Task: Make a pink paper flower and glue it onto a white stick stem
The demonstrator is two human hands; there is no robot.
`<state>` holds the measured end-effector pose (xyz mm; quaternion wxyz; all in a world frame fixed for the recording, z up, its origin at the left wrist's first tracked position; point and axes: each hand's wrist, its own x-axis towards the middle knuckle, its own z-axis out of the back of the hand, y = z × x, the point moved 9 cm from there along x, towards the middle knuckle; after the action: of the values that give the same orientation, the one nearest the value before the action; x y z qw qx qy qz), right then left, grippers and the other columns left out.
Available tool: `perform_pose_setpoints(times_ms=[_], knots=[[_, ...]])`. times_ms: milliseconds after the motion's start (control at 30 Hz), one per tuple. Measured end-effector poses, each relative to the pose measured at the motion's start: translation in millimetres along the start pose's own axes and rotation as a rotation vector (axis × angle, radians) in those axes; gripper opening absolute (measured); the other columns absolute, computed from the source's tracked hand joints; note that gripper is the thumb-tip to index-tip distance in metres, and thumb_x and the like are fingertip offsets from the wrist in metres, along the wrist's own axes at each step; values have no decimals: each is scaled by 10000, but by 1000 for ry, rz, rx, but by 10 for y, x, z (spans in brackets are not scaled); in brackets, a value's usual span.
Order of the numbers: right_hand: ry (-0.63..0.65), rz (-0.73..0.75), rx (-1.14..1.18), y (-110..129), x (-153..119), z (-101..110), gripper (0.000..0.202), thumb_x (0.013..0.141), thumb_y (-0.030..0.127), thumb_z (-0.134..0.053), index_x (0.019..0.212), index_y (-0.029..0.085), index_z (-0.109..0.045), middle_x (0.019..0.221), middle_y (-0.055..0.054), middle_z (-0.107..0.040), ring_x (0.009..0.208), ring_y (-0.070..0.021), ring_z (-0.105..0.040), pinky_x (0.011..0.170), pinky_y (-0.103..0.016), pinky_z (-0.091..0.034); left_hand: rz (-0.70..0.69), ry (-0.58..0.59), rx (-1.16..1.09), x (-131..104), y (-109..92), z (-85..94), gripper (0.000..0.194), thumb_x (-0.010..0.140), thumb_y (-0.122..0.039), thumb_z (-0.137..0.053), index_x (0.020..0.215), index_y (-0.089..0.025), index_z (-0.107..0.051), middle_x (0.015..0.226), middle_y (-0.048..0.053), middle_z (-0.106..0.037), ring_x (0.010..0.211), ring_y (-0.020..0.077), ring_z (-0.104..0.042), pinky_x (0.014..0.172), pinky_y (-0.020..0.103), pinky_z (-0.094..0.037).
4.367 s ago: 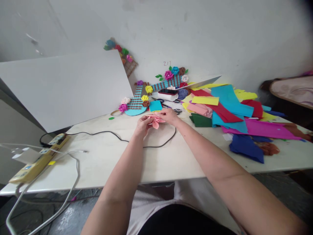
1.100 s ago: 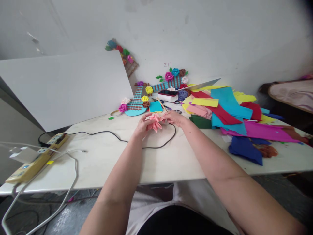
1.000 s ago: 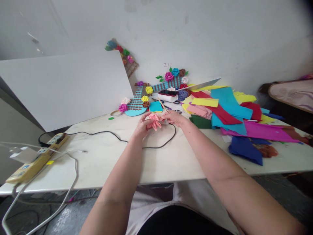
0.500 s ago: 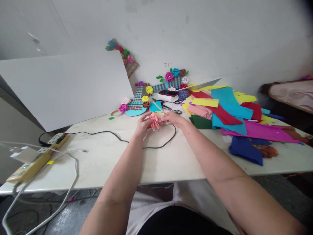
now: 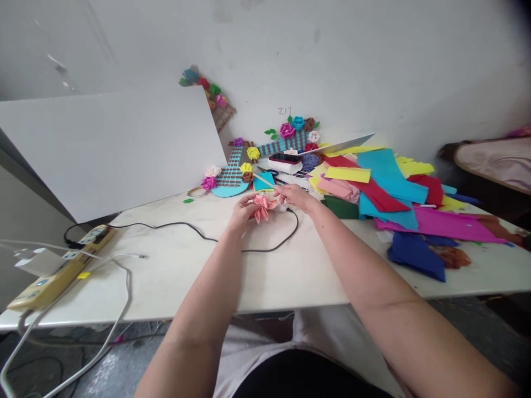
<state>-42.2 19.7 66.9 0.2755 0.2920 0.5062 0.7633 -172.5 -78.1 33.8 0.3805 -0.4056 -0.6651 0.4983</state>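
- Here's the pink paper flower [image 5: 262, 210], petals fanned out, held over the table [image 5: 174, 276] about midway between its 2 ends and nearer the back edge than the front.
- The left hand [image 5: 243, 213] has it! Thumb and fingers are clamped on the flower's left side.
- Just beside it, the right hand [image 5: 293, 198], fingers together, pinching a thin tan stick [image 5: 264, 180]; whether any fingertip touches the flower, there's no telling.
- That stick slants toward the back edge, its free end passing in front of the light-blue paper squares [image 5: 269, 177].
- Below both hands, a black cable [image 5: 271, 250] curves over the tabletop, running out to the yellow power strip [image 5: 62, 271] at the front left corner.
- Up by the back edge: a phone [image 5: 285, 157] on a white box [image 5: 284, 167], and left of them a blue guitar-shaped piece [image 5: 230, 185] trimmed with paper flowers.
- Over to the right end, a big heap of coloured paper [image 5: 392, 177], with dark blue paper [image 5: 417, 255] close to the front edge.
- And a large white board [image 5: 112, 155] stands along the back left.
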Motion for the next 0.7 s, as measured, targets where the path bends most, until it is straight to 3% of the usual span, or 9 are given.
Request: perform_pose_setpoints(times_ms=[167, 300, 367, 433, 533, 700], knots=[[-9, 158, -152, 149, -17, 30, 378, 761, 487, -561, 603, 146, -600, 566, 10, -539, 562, -94, -440, 606, -238, -334, 26, 15, -6, -43, -21, -51, 453, 525, -246, -762, 933, -149, -591, 678, 20, -679, 520, 157, -611, 459, 244, -415], [-3, 195, -271, 201, -52, 32, 418, 756, 477, -568, 492, 155, -538, 519, 24, -500, 549, -92, -420, 618, -242, -343, 20, 72, 17, -67, -32, -112, 440, 545, -264, -767, 930, -153, -584, 641, 22, -671, 502, 179, -617, 433, 247, -392], [41, 207, -264, 199, -53, -10, 366, 772, 450, -558, 587, 144, -633, 504, 33, -500, 540, -96, -435, 623, -242, -362, 4, 112, 18, -55, -16, -135, 443, 557, -279, -774, 932, -148, -579, 621, 27, -665, 484, 183, -615, 430, 249, -391], [81, 205, -246, 173, -37, -53, 328, 781, 413, -561, 811, 130, -725, 503, 39, -524, 538, -104, -458, 631, -245, -386, -25, 140, 2, -33, -2, -142, 463, 557, -289, -788, 938, -139, -570, 642, 44, -677, 496, 186, -626, 444, 249, -408], [90, 224, -273, 146, -3, -83, 395, 789, 370, -579, 1063, 124, -722, 586, 6, -624, 609, -125, -529, 687, -253, -422, -61, 177, 27, -10, 17, -159, 458, 579, -320, -793, 924, -128, -560, 669, 70, -693, 521, 192, -642, 454, 247, -427], [80, 261, -365, 157, 12, -104, 416, 837, 330, -540, 1187, 147, -670, 737, -31, -704, 656, -129, -565, 704, -264, -443, -80, 178, 62, -6, 11, -167, 444, 605, -356, -785, 908, -117, -566, 637, 75, -687, 466, 191, -619, 431, 261, -425]])
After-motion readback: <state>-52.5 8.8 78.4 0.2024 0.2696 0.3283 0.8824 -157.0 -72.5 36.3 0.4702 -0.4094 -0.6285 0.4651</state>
